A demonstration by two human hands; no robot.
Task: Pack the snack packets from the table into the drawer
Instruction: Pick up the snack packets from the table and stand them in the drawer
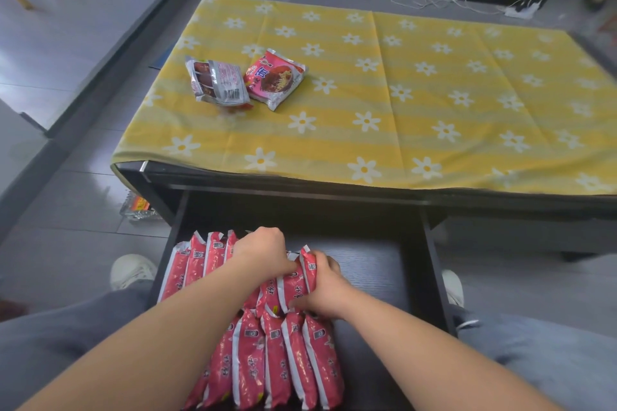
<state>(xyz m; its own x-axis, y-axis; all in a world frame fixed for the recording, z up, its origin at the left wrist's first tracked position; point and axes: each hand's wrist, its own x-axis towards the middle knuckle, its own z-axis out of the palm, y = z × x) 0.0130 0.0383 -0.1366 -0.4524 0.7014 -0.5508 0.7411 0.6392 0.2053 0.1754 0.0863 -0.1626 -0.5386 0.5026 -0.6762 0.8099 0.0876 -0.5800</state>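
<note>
Red packets (277, 360) against drawer (374, 267) left wall; room right.

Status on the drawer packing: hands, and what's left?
Left hand and right hand grip back-row packets in drawer. Silver packet and pink packet lie on table, unpacked. Drawer's right side bare, nothing in the way.

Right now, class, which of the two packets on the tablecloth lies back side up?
The left packet: its silver back and barcode face up. The pink packet beside it shows its printed front.
</note>
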